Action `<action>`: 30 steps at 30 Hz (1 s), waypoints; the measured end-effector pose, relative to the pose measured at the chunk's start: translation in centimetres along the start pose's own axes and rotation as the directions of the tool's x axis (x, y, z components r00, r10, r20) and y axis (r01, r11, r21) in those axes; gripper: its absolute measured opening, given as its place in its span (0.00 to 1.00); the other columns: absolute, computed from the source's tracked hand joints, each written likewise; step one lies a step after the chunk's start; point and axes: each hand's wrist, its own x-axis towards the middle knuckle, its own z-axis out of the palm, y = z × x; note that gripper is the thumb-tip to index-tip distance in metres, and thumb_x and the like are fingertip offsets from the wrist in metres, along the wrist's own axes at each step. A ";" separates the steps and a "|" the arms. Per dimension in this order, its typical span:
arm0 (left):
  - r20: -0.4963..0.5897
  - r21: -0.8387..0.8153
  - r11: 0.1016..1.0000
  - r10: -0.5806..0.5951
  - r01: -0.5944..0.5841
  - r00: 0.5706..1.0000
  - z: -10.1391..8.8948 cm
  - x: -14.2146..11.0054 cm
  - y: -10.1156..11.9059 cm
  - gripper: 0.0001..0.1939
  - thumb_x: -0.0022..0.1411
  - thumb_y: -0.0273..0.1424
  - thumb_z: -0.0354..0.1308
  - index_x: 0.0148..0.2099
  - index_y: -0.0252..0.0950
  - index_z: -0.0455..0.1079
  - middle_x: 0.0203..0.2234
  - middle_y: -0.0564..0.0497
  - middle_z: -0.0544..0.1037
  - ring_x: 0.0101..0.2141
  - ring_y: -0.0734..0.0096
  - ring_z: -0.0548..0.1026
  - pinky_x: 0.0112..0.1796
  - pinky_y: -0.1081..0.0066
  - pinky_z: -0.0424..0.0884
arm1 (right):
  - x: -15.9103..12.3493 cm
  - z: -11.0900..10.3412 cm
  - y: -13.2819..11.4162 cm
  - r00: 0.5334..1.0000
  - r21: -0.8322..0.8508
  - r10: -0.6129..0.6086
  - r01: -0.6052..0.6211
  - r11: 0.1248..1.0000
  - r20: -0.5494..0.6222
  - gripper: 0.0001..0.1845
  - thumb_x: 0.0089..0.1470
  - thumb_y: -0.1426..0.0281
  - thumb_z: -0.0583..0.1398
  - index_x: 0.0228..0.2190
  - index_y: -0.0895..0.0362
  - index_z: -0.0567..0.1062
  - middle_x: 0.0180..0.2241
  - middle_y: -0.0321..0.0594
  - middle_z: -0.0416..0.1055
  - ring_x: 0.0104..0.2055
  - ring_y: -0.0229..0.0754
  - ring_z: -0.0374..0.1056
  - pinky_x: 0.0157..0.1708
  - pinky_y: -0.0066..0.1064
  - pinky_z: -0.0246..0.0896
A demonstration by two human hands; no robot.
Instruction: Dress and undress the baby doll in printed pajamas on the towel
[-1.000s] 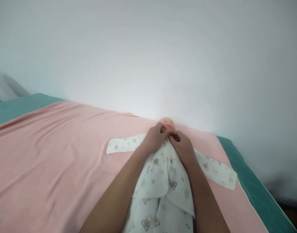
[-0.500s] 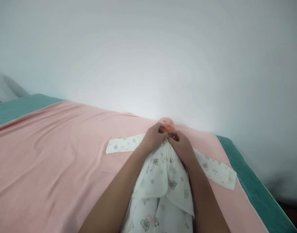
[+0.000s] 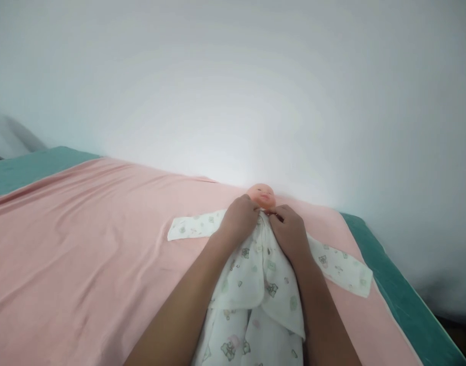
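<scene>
A baby doll [image 3: 263, 194] lies on its back, its head at the far side near the wall. It wears a white baby shirt [image 3: 248, 284] printed with small bears, both sleeves stretched out sideways. My left hand [image 3: 241, 216] pinches the shirt's neckline just below the doll's chin. Opposite it, my right hand [image 3: 288, 223] grips the other side of the collar, fingers curled. The front flaps meet at the neck and part lower down, over matching printed cloth. My fingers hide most of the neckline and the doll's neck.
Under the doll spreads a wrinkled pink sheet [image 3: 84, 264]. Teal bedding [image 3: 396, 284] shows along the right edge and at the far left. A plain pale wall [image 3: 233, 91] rises directly behind the doll's head.
Both hands have shifted slightly down from the doll's face to the collar, showing more of its mouth and chin. The shirt stays in nearly the same place.
</scene>
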 end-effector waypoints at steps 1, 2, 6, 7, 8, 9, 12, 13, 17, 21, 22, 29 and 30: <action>-0.003 0.009 1.000 0.000 0.000 1.000 0.0 0.0 -0.1 0.15 0.61 0.29 0.49 0.25 0.36 0.72 0.30 0.46 0.73 0.33 0.65 0.71 0.37 0.66 0.65 | 0.0 0.0 -0.1 1.000 -0.012 -0.004 0.004 1.000 0.007 0.13 0.50 0.73 0.53 0.30 0.54 0.78 0.37 0.40 0.74 0.41 0.42 0.68 0.44 0.34 0.60; -0.004 0.016 1.000 0.004 -0.004 1.000 0.1 0.0 -0.1 0.15 0.61 0.29 0.49 0.25 0.36 0.72 0.30 0.46 0.73 0.33 0.65 0.71 0.37 0.66 0.65 | 0.0 -0.1 -0.2 1.000 -0.028 -0.006 0.007 1.000 0.016 0.14 0.51 0.74 0.53 0.31 0.55 0.79 0.37 0.40 0.74 0.41 0.42 0.68 0.45 0.34 0.60; -0.002 0.045 0.999 0.014 -0.014 1.000 0.0 0.1 -0.1 0.15 0.62 0.30 0.49 0.28 0.35 0.73 0.31 0.45 0.74 0.34 0.65 0.71 0.37 0.67 0.65 | 0.0 -0.2 -0.5 0.999 -0.081 0.004 0.000 0.997 0.048 0.17 0.51 0.76 0.52 0.34 0.54 0.80 0.39 0.41 0.74 0.43 0.43 0.67 0.46 0.34 0.59; -0.004 0.049 0.999 0.010 -0.009 1.000 0.0 0.1 -0.1 0.15 0.63 0.30 0.48 0.29 0.35 0.73 0.32 0.45 0.74 0.34 0.66 0.71 0.37 0.67 0.65 | 0.0 -0.2 -0.6 0.998 -0.089 0.012 -0.007 0.996 0.058 0.18 0.52 0.76 0.52 0.34 0.53 0.81 0.39 0.41 0.73 0.43 0.43 0.67 0.46 0.34 0.59; -0.009 0.052 0.999 0.001 -0.001 1.000 -0.1 0.1 0.0 0.14 0.63 0.31 0.48 0.30 0.35 0.74 0.33 0.45 0.74 0.34 0.66 0.71 0.37 0.67 0.65 | -0.1 -0.3 -0.8 0.997 -0.097 0.021 -0.014 0.995 0.069 0.18 0.53 0.76 0.52 0.35 0.53 0.81 0.39 0.41 0.73 0.43 0.43 0.67 0.45 0.34 0.59; -0.013 0.056 0.998 -0.011 0.012 1.000 -0.1 0.1 0.0 0.14 0.63 0.31 0.49 0.32 0.35 0.74 0.33 0.45 0.74 0.34 0.66 0.71 0.37 0.67 0.65 | -0.2 -0.3 -1.0 0.996 -0.107 0.029 -0.020 0.994 0.081 0.18 0.53 0.75 0.52 0.36 0.52 0.81 0.40 0.41 0.73 0.43 0.43 0.67 0.45 0.34 0.58; -0.001 0.095 0.994 -0.058 0.058 0.998 -0.1 0.0 0.0 0.14 0.63 0.33 0.48 0.34 0.35 0.75 0.35 0.45 0.75 0.35 0.66 0.72 0.36 0.68 0.65 | -0.4 -0.5 -1.8 0.990 -0.175 0.054 -0.030 0.984 0.131 0.18 0.55 0.74 0.51 0.33 0.53 0.81 0.40 0.42 0.72 0.42 0.42 0.66 0.42 0.33 0.58; 0.007 0.111 0.992 -0.067 0.066 0.998 -0.1 -0.1 0.0 0.14 0.64 0.33 0.48 0.34 0.36 0.75 0.35 0.45 0.75 0.35 0.66 0.72 0.36 0.68 0.65 | -0.5 -0.5 -2.0 0.987 -0.201 0.061 -0.031 0.979 0.148 0.18 0.56 0.74 0.51 0.32 0.54 0.80 0.40 0.43 0.71 0.42 0.42 0.66 0.42 0.33 0.58; 0.026 0.129 0.991 -0.032 0.028 0.999 -0.1 -0.3 -0.1 0.14 0.64 0.32 0.46 0.41 0.42 0.75 0.40 0.47 0.73 0.39 0.65 0.72 0.35 0.68 0.65 | -0.7 -0.7 -2.4 0.980 -0.246 0.072 -0.025 0.969 0.186 0.18 0.57 0.75 0.49 0.34 0.56 0.79 0.41 0.44 0.71 0.44 0.43 0.65 0.44 0.33 0.56; 0.024 0.151 0.988 -0.037 0.033 0.999 -0.1 -0.3 -0.2 0.15 0.65 0.34 0.46 0.40 0.42 0.75 0.40 0.47 0.73 0.39 0.64 0.72 0.36 0.67 0.66 | -0.5 -0.5 -2.0 0.980 -0.224 0.064 -0.020 0.974 0.188 0.19 0.57 0.75 0.49 0.36 0.55 0.79 0.43 0.44 0.70 0.46 0.44 0.64 0.46 0.34 0.56; 0.023 0.158 0.987 -0.045 0.041 0.999 -0.1 -0.2 -0.2 0.15 0.65 0.34 0.46 0.39 0.41 0.75 0.39 0.47 0.73 0.39 0.64 0.72 0.36 0.67 0.66 | -0.4 -0.5 -1.9 0.981 -0.210 0.073 -0.034 0.977 0.181 0.19 0.57 0.75 0.49 0.37 0.55 0.79 0.44 0.44 0.70 0.47 0.45 0.64 0.46 0.34 0.56; -0.024 0.138 0.990 -0.010 0.013 1.000 -0.2 -1.0 -0.2 0.16 0.65 0.31 0.46 0.34 0.38 0.75 0.37 0.47 0.74 0.38 0.64 0.72 0.36 0.66 0.67 | -0.4 -1.1 -2.4 0.982 -0.148 0.120 -0.098 0.984 0.144 0.17 0.55 0.73 0.52 0.40 0.54 0.79 0.45 0.43 0.72 0.47 0.45 0.66 0.46 0.34 0.56; -0.046 0.120 0.993 0.004 0.002 0.999 -0.3 -1.3 -0.2 0.16 0.65 0.31 0.46 0.34 0.37 0.75 0.37 0.47 0.74 0.39 0.63 0.72 0.37 0.66 0.67 | -0.6 -1.3 -2.9 0.983 -0.157 0.116 -0.093 0.983 0.146 0.16 0.56 0.71 0.52 0.39 0.54 0.79 0.43 0.43 0.72 0.44 0.45 0.66 0.44 0.34 0.56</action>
